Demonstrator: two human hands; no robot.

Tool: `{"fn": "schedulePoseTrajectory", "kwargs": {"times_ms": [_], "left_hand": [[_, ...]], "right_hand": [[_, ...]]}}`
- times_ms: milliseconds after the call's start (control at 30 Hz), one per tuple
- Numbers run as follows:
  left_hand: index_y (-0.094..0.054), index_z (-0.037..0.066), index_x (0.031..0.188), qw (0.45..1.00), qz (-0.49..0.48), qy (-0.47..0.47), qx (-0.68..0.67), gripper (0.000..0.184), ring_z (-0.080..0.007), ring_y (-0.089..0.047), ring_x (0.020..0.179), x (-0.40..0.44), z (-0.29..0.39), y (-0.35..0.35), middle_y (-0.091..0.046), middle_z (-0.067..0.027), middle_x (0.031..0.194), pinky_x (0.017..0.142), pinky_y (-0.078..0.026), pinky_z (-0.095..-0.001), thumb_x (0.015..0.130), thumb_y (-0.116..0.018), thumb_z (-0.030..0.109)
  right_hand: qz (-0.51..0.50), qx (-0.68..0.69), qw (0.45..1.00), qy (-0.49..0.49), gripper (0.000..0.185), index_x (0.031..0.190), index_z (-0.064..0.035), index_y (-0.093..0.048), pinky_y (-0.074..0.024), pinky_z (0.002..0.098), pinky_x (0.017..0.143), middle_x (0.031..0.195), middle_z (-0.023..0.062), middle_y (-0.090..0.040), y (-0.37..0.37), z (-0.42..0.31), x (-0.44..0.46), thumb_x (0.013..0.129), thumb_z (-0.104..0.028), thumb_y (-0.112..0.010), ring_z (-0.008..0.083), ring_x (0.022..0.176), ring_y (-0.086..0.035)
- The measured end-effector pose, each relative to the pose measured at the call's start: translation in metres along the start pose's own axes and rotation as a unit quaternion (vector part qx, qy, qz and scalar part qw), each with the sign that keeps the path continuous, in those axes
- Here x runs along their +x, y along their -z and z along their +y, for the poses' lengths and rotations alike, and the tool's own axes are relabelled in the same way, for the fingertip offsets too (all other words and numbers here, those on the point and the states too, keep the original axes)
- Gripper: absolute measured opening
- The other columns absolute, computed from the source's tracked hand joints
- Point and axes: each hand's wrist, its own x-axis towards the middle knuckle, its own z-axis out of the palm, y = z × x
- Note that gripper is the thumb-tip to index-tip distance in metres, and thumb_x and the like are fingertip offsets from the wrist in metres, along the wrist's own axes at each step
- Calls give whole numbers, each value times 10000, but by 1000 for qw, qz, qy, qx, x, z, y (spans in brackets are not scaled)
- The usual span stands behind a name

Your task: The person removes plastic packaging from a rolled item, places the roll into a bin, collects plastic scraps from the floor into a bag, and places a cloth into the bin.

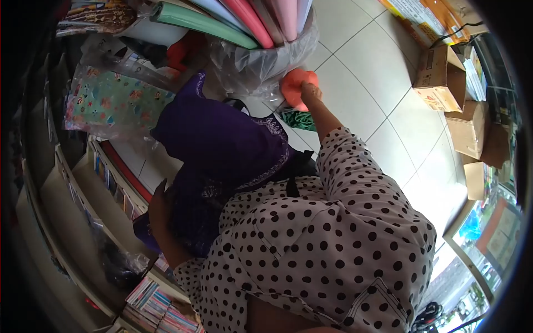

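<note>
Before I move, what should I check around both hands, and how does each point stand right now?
1. Right hand has a grip on the orange item: ok, fingers closed at its near side.
2. Left hand free of any load: cannot tell; it is against the purple cloth, palm hidden.
3. Room towards the bag of rolls: not ok, its plastic is close beside the orange item.
4. Green item well away from the orange item: not ok, it lies right by it.
5. Room towards the cartons: ok, floor tiles lie between.
</note>
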Motion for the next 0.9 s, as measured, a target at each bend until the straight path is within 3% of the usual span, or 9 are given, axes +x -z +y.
{"fn": "schedulePoseTrajectory", "kwargs": {"times_ms": [133, 267, 400, 467, 533, 567, 700, 800, 900], "left_hand": [[-483, 51, 1259, 1000, 0, -5, 16, 475, -345, -555, 1050, 5, -8, 3, -562, -211, 1155, 859, -448, -394, 828, -581, 224], [-463, 52, 1283, 1000, 12, -20, -16, 482, -311, -608, 935, 13, -37, -14, -599, -224, 1053, 792, -463, -362, 839, -582, 197], [-464, 59, 1281, 999, 35, -27, 13, 479, -305, -613, 919, 2, -27, -10, -600, -216, 1057, 775, -466, -364, 835, -593, 175], [-480, 63, 1264, 999, 43, -16, 7, 462, -314, -589, 975, -9, -24, -4, -586, -205, 1101, 814, -455, -372, 827, -592, 165], [-507, 72, 1236, 997, 75, -19, -19, 435, -329, -542, 1081, -11, -29, 1, -558, -187, 1174, 892, -433, -385, 816, -583, 157], [-522, 83, 1224, 995, 93, -16, -40, 437, -324, -544, 1081, -16, -27, 4, -564, -175, 1172, 893, -438, -376, 800, -608, 148], [-534, 82, 1206, 988, 132, -44, -60, 423, -305, -540, 1099, -16, -27, 10, -563, -158, 1184, 918, -435, -362, 801, -630, 158], [-531, 71, 1209, 980, 171, -94, -45, 420, -303, -526, 1122, -18, -19, 26, -551, -156, 1206, 933, -426, -365, 809, -630, 153], [-519, 64, 1222, 978, 175, -112, -20, 427, -305, -509, 1146, -16, 2, 45, -538, -156, 1226, 946, -415, -370, 816, -626, 143]], "right_hand": [[117, 31, 992, -40, 209, 1015, -117, -537, -490, 444, 772, 1018, 164, -607, 49, 39, -13, 810, -114, -492, 356, 930, -599], [113, 30, 987, -114, 255, 1028, -116, -532, -483, 442, 781, 1020, 181, -605, 82, 118, -34, 775, -108, -500, 344, 956, -591], [76, 37, 976, -203, 438, 1228, -98, -476, -427, 459, 896, 1292, 195, -454, 41, 155, -67, 792, -118, -501, 355, 1088, -525], [270, -247, 930, -37, 471, 1300, -100, -419, -379, 535, 925, 1404, 172, -316, 21, 139, -92, 832, -136, -457, 367, 1191, -426], [294, -121, 939, 133, 459, 1294, -127, -428, -347, 582, 926, 1428, 169, -268, 11, 94, -103, 836, -128, -454, 368, 1258, -329], [274, -154, 927, 207, 459, 1261, -145, -457, -357, 567, 927, 1424, 172, -273, -9, 76, -103, 803, -147, -498, 370, 1239, -353], [-73, -48, 978, 191, 605, 1266, -236, -452, -357, 644, 882, 1461, 183, -170, -71, 22, -105, 695, -218, -652, 393, 1258, -314], [22, -126, 975, 183, 252, 1033, -142, -578, -526, 469, 709, 1267, 194, -398, -90, 14, -99, 784, -170, -559, 363, 950, -537], [72, -100, 974, 189, 82, 840, -73, -557, -536, 382, 561, 1000, 134, -479, -100, 23, -84, 800, -121, -504, 307, 809, -570]]}}
